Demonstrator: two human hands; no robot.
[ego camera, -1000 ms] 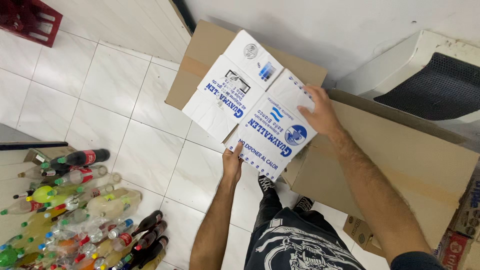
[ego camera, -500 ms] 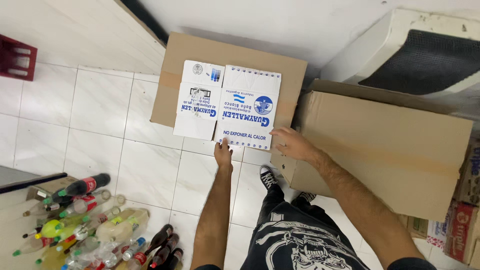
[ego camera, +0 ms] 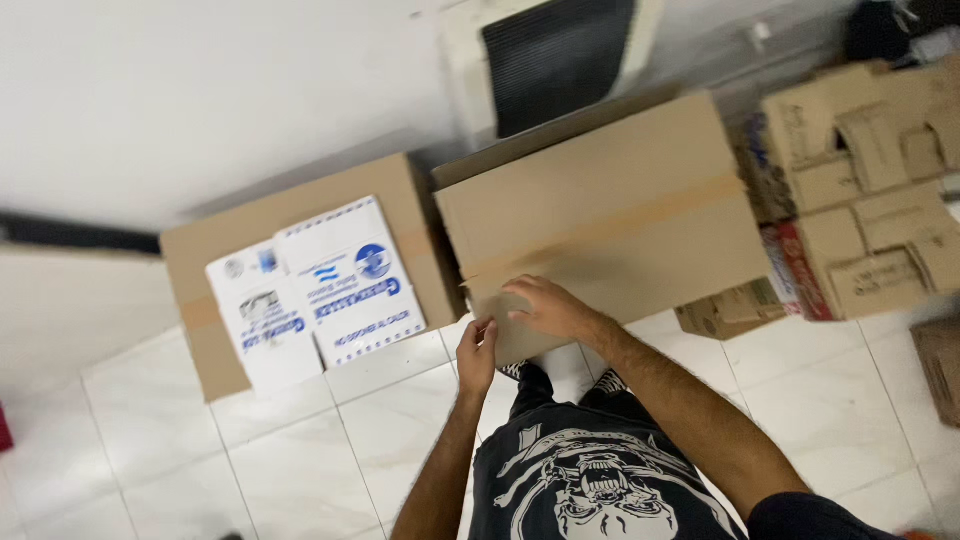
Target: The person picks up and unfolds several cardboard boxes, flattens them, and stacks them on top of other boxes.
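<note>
— Where's our big cardboard box point(ego camera: 610, 210)?
— On the floor point(ego camera: 300, 440), beside the flattened box point(ego camera: 290, 290). Our left hand point(ego camera: 477, 352) pinches its near corner; our right hand point(ego camera: 545, 308) lies spread flat on it.

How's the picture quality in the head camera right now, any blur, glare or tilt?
Head view: soft all over from motion blur, with the stacked boxes at the right edge smeared most; the frame is tilted, so the floor tiles run askew; lighting is flat and even, with no glare and only faint shadow under the left hand and right hand on the large taped box.
</note>
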